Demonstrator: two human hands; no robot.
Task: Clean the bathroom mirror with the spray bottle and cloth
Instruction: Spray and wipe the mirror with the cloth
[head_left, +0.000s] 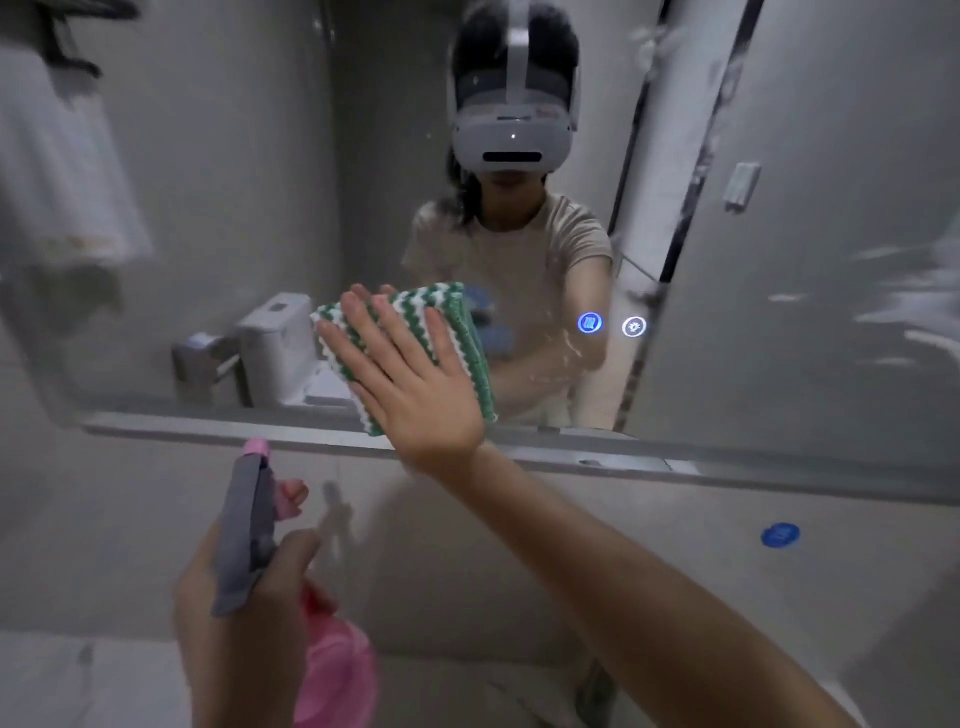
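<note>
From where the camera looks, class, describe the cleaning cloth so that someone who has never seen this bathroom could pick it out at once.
Start at the large wall mirror and drop to its lower edge, near the middle. There the right hand presses a folded cloth flat against the glass. Its green and white zigzag stripes set it apart from the pink spray bottle held lower down.

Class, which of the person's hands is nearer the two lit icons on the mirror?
Right. The right hand presses the cloth on the mirror, left of the icons; the left hand holds the bottle below.

Head view faces mirror (218, 218), close.
</note>
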